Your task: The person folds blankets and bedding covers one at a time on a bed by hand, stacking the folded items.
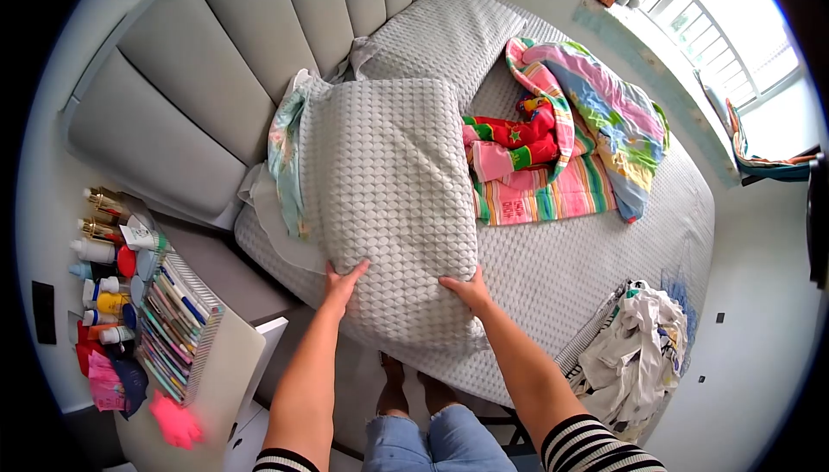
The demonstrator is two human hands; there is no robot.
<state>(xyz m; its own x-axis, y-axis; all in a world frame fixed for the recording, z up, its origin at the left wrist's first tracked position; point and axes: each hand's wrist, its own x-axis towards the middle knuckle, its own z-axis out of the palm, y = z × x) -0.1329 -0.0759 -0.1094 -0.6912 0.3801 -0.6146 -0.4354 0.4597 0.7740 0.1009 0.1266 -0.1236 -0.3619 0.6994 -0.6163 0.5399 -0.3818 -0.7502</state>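
Note:
A large pillow in a pale grey, scale-patterned cover spans the near side of the bed. My left hand grips its left part near the front, thumb on top and the other fingers mostly hidden. On the right edge, my right hand is closed the same way. A second pillow with a matching cover leans by the headboard. Under the left side of the held pillow, a light blue floral cloth sticks out. Right of it lies a colourful patchwork quilt with red children's clothing on it.
The bed fills the middle, against a padded grey headboard. A heap of white clothes lies at its lower right corner. At left, a bedside cabinet bears bottles, a box of pens and a pink item.

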